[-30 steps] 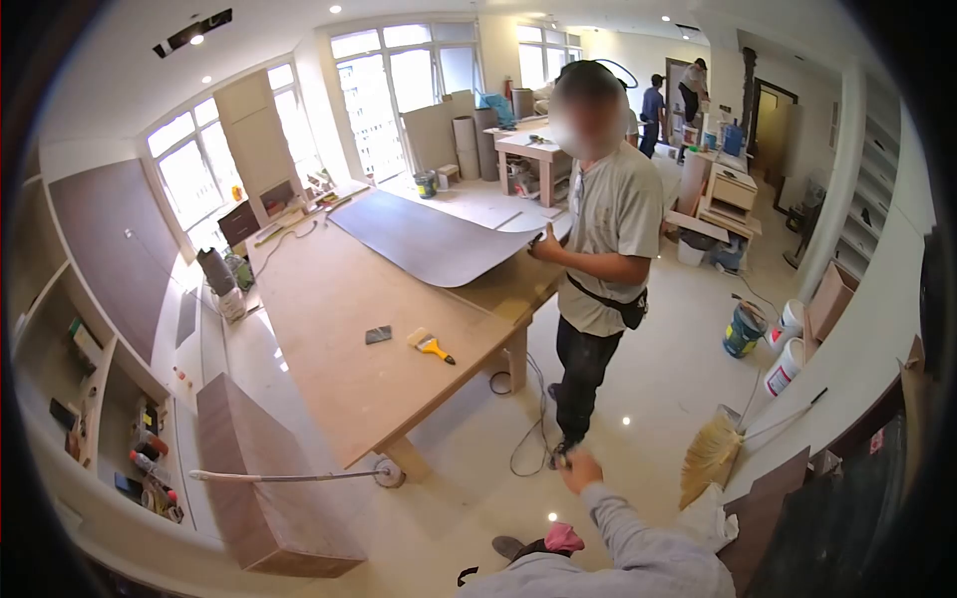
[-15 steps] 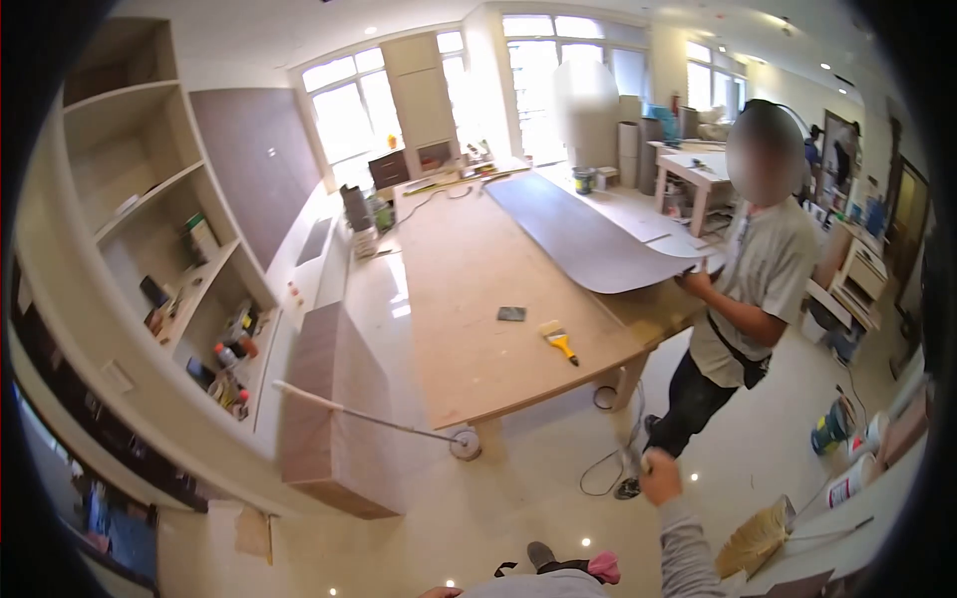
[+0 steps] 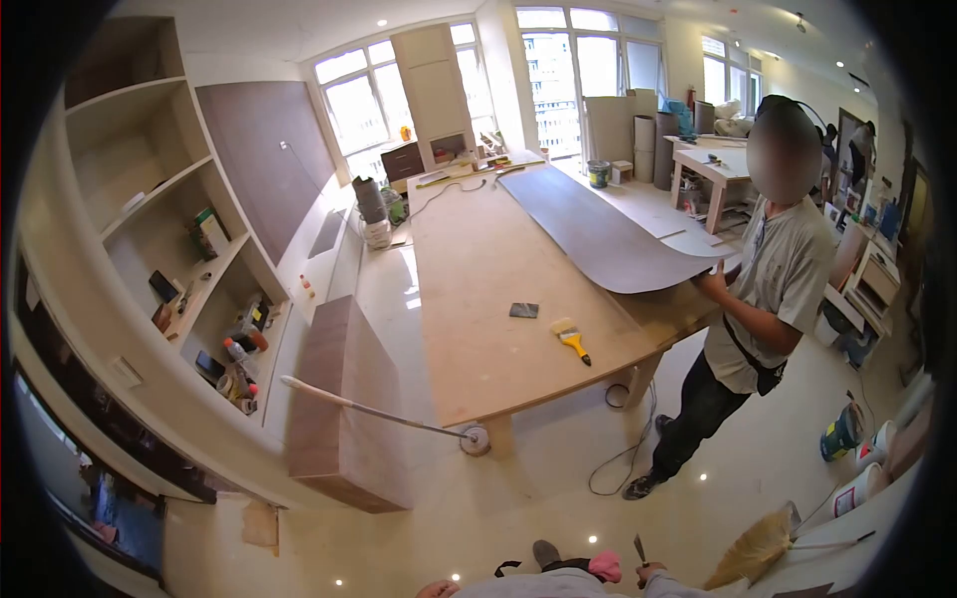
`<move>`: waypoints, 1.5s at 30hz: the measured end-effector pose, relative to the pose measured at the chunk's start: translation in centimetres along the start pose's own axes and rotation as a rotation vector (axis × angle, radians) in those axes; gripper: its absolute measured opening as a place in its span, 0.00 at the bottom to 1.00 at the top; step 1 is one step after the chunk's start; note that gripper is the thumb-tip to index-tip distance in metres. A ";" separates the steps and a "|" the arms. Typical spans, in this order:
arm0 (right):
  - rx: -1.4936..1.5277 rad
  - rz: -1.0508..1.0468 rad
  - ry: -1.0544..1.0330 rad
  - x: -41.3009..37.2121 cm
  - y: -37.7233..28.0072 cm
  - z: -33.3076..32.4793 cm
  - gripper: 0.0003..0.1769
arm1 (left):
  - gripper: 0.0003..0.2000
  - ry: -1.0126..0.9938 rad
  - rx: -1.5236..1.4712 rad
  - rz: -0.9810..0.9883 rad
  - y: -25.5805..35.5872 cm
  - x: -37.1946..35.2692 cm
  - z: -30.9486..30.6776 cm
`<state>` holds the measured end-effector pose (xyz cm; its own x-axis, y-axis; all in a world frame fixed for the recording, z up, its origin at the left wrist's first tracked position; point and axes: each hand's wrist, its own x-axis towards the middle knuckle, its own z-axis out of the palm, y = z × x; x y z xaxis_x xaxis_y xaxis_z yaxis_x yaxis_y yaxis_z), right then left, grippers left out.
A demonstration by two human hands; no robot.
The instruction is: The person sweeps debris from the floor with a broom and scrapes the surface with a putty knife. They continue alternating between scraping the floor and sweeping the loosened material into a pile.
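Low at the bottom edge, my right hand (image 3: 653, 572) is closed round what looks like a putty knife (image 3: 639, 547), its thin blade pointing up. Only a small part of my left hand (image 3: 439, 590) shows at the bottom edge, its fingers hard to make out. Ahead stands a large wooden worktable (image 3: 478, 259). A yellow paintbrush (image 3: 571, 341) and a dark flat block (image 3: 523, 310) lie near its front. A long grey laminate sheet (image 3: 608, 229) covers the table's right side. A co-worker (image 3: 783, 289) grips its curled-up near end with both hands.
A long-handled tool with a round foot (image 3: 477, 440) leans on a wood-veneer box (image 3: 344, 409) at left. Shelves (image 3: 150, 149) line the left wall. A cable (image 3: 623, 473) lies on the floor. Buckets (image 3: 842, 434) and a straw broom (image 3: 750, 550) are at right.
My right hand has dropped from in front of the co-worker's legs to the bottom edge, and the blade in it now shows. The view has shifted slightly; the co-worker still holds the sheet.
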<state>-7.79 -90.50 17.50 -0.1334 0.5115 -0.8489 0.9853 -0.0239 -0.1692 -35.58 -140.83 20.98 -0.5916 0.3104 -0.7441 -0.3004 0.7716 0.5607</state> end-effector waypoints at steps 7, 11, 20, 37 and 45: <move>0.076 -0.182 0.069 3.2 -5.8 0.1 0.21 | 0.15 0.015 -0.016 0.044 -0.3 -2.3 0.8; -0.157 -0.478 0.120 0.3 -15.0 1.8 0.25 | 0.15 0.003 -0.019 0.064 0.2 -2.5 0.8; 0.438 -1.436 -0.187 -34.2 -35.1 -8.2 0.17 | 0.15 0.071 -0.068 0.166 2.5 -1.7 -0.1; -0.499 -0.040 -0.134 3.9 -9.3 3.8 0.27 | 0.14 -0.184 -0.118 0.260 -1.3 0.7 0.7; -0.567 -0.151 -0.025 13.0 -4.0 4.0 0.28 | 0.13 0.002 -0.209 0.327 1.1 1.2 1.0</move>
<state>-13.93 -87.22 5.17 -0.2727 0.4532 -0.8487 0.8575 0.5144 -0.0008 -35.89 -139.09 20.32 -0.6829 0.5201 -0.5130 -0.2414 0.5021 0.8304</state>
